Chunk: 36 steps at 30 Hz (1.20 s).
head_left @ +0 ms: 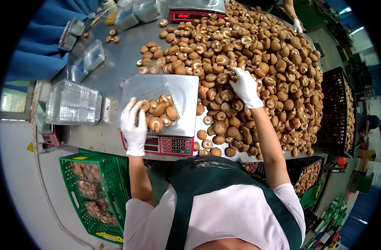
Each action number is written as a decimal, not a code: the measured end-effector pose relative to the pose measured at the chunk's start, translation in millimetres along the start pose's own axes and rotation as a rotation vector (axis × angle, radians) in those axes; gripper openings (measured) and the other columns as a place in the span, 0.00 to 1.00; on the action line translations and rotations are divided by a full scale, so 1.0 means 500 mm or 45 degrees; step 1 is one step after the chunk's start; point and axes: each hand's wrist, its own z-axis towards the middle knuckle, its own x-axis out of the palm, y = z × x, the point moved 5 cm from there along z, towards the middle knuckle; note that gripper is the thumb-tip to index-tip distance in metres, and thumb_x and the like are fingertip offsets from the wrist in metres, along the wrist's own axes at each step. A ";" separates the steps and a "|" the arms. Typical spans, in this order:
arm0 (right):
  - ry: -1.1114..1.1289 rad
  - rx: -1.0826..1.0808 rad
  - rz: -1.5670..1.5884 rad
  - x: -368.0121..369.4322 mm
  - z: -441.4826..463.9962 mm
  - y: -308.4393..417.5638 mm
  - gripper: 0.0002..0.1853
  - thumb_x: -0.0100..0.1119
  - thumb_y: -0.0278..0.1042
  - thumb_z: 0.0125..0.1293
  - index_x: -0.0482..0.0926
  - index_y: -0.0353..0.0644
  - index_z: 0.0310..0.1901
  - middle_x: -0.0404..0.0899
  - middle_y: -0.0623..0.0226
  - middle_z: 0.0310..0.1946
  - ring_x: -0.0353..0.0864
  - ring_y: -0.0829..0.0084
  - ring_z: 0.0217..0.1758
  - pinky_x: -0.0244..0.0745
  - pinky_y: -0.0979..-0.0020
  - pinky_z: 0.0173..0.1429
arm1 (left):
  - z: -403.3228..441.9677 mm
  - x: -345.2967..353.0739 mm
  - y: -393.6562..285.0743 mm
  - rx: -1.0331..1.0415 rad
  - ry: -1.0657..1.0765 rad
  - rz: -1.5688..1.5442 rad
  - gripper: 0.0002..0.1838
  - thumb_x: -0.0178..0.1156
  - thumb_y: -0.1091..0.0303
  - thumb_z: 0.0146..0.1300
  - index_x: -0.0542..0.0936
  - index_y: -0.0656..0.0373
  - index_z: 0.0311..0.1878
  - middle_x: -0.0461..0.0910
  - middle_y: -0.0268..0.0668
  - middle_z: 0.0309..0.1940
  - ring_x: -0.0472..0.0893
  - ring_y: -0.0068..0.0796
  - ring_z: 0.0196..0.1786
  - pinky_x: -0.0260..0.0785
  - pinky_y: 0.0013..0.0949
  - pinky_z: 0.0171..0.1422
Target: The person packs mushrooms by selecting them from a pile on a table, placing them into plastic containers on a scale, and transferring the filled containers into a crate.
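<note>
My left hand (133, 127), in a white glove, is at the left side of a clear plastic tray (174, 123) holding several brown shiitake mushrooms (159, 110). Its bent fingers and thumb close around a mushroom at the tray's edge. The tray rests on the steel plate of a red digital scale (174, 146). My right hand (245, 88), also gloved, reaches into a large heap of loose shiitake mushrooms (278, 83). Its fingers pinch a mushroom that they partly cover.
Stacked clear trays (73, 102) stand at the left, with open trays (88, 60) behind. Another scale (196, 10) sits at the back. A green crate (94, 187) of packed mushrooms and a black crate (336, 110) flank the table. Another person's gloved hand (297, 25) is beyond the heap.
</note>
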 end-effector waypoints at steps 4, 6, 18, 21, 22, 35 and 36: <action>0.148 0.131 0.057 -0.034 -0.041 0.006 0.17 0.66 0.31 0.51 0.80 0.45 0.45 0.82 0.65 0.37 0.79 0.64 0.43 0.77 0.67 0.43 | -0.006 -0.021 0.034 -0.050 -0.042 0.105 0.12 0.60 0.76 0.58 0.81 0.58 0.45 0.78 0.37 0.51 0.77 0.37 0.53 0.69 0.35 0.58; 0.194 0.045 0.062 -0.026 -0.067 0.005 0.14 0.66 0.33 0.51 0.81 0.44 0.42 0.82 0.63 0.33 0.80 0.63 0.41 0.77 0.67 0.42 | -0.005 -0.027 0.041 -0.084 -0.050 0.090 0.12 0.60 0.76 0.58 0.81 0.58 0.45 0.78 0.37 0.51 0.77 0.36 0.54 0.69 0.35 0.58; 0.232 0.391 0.717 -0.021 -0.116 -0.013 0.27 0.62 0.40 0.55 0.73 0.39 0.57 0.80 0.59 0.45 0.78 0.65 0.50 0.75 0.71 0.51 | -0.003 -0.031 0.035 -0.099 -0.037 0.089 0.11 0.59 0.76 0.58 0.82 0.59 0.45 0.79 0.37 0.50 0.77 0.36 0.54 0.69 0.34 0.59; 0.185 0.718 1.887 -0.028 -0.145 -0.052 0.27 0.60 0.36 0.56 0.71 0.40 0.59 0.76 0.62 0.51 0.75 0.75 0.53 0.73 0.73 0.54 | -0.005 -0.037 0.059 -0.137 -0.041 0.058 0.11 0.59 0.76 0.58 0.82 0.59 0.45 0.79 0.37 0.50 0.77 0.35 0.54 0.68 0.34 0.60; 0.219 0.696 2.125 -0.029 -0.148 -0.052 0.25 0.59 0.34 0.57 0.72 0.40 0.57 0.77 0.63 0.49 0.76 0.76 0.51 0.73 0.74 0.53 | -0.007 -0.038 0.068 -0.167 -0.055 0.024 0.11 0.59 0.76 0.58 0.82 0.59 0.45 0.79 0.37 0.50 0.77 0.35 0.54 0.68 0.34 0.60; 0.294 -0.382 -0.076 0.044 -0.151 0.073 0.17 0.56 0.25 0.51 0.79 0.41 0.46 0.79 0.63 0.47 0.78 0.62 0.41 0.78 0.66 0.37 | -0.005 -0.083 0.085 -0.234 -0.110 -0.015 0.11 0.58 0.77 0.58 0.82 0.60 0.45 0.80 0.38 0.49 0.77 0.34 0.54 0.67 0.34 0.60; 0.293 -0.353 0.032 0.041 -0.144 0.074 0.19 0.55 0.25 0.51 0.78 0.41 0.47 0.79 0.62 0.48 0.78 0.61 0.41 0.78 0.66 0.37 | -0.011 -0.088 0.091 -0.264 -0.119 -0.028 0.11 0.59 0.77 0.59 0.81 0.60 0.45 0.80 0.38 0.49 0.77 0.34 0.54 0.67 0.34 0.60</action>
